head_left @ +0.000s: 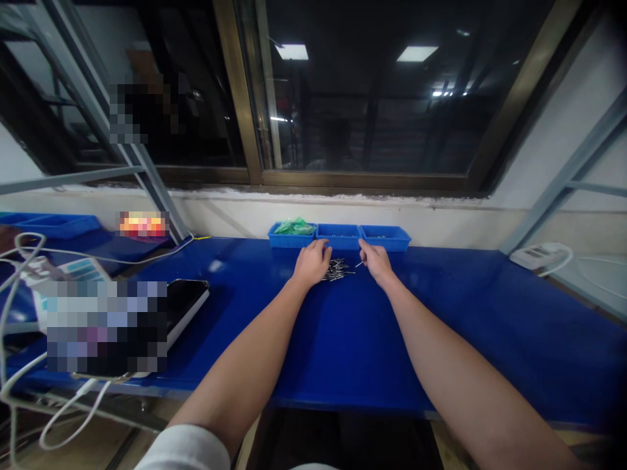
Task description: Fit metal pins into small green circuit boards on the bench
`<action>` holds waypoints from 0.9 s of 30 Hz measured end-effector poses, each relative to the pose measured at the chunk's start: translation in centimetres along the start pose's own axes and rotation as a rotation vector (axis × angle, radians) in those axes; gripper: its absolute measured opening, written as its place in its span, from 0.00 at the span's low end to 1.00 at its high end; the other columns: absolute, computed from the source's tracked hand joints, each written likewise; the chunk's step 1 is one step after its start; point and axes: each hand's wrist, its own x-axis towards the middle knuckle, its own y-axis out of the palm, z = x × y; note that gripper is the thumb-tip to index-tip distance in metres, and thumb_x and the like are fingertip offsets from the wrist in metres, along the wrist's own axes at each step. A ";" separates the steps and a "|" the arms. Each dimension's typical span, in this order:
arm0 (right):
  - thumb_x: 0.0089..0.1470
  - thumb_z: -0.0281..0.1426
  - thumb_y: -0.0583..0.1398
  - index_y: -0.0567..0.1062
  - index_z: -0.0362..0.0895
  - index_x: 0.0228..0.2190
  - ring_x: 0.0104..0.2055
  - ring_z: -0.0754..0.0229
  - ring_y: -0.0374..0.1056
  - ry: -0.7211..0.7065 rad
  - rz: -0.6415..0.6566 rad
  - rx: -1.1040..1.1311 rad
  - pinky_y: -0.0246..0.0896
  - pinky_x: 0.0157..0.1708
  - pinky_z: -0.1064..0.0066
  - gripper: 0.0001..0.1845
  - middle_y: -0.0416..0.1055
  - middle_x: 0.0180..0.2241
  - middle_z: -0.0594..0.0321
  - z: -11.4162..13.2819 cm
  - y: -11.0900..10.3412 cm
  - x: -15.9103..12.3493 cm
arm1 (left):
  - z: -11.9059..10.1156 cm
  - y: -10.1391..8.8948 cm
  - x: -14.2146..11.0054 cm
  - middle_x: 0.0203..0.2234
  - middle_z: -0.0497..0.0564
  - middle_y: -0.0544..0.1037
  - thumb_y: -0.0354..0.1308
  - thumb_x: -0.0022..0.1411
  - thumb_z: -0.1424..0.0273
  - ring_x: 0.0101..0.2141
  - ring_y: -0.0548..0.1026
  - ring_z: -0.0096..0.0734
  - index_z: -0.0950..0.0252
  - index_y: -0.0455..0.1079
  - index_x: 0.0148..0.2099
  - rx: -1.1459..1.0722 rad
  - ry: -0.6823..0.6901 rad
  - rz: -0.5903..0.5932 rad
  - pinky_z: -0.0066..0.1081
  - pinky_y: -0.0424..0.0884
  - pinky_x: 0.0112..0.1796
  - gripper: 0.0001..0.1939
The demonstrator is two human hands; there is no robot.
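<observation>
Left hand (312, 264), pile of thin rods (337, 269), right hand (376, 261)
On the counter (353, 339), the left fingers curl at the pile's edge, whether gripping I cannot tell; a nudge might scatter it. The right fingers pinch one rod (359, 264), which too loose a hold might drop.

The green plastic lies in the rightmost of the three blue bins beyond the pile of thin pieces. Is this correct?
Not the rightmost: the head view shows the green plastic in the leftmost of the three blue bins beyond the pile.
</observation>
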 end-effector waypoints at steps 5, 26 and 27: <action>0.49 0.56 0.47 0.69 0.43 0.16 0.21 0.63 0.62 -0.044 -0.034 -0.004 0.54 0.25 0.72 0.31 0.67 0.16 0.62 0.1 0.1 0.6 | 0.3 0.3 0.0 0.44 0.55 0.72 0.43 0.65 0.67 0.45 0.70 0.38 0.65 0.63 0.51 0.035 -0.027 0.008 0.35 0.64 0.46 0.16; 0.42 0.30 0.60 0.77 0.45 0.25 0.30 0.61 0.68 -0.151 0.248 -0.433 0.60 0.33 0.71 0.06 0.75 0.27 0.63 0.0 0.7 -0.2 | 0.9 1.0 -0.9 0.62 0.61 0.49 0.46 0.47 0.37 0.61 0.46 0.50 0.63 0.49 0.63 0.150 0.009 0.532 0.47 0.45 0.57 0.49; 0.41 0.29 0.60 0.77 0.45 0.25 0.31 0.61 0.68 -0.163 0.267 -0.447 0.60 0.33 0.72 0.06 0.75 0.27 0.63 0.0 0.7 -0.3 | 0.9 1.1 -0.9 0.62 0.61 0.49 0.46 0.48 0.38 0.61 0.45 0.49 0.63 0.48 0.63 0.152 0.007 0.542 0.47 0.44 0.57 0.49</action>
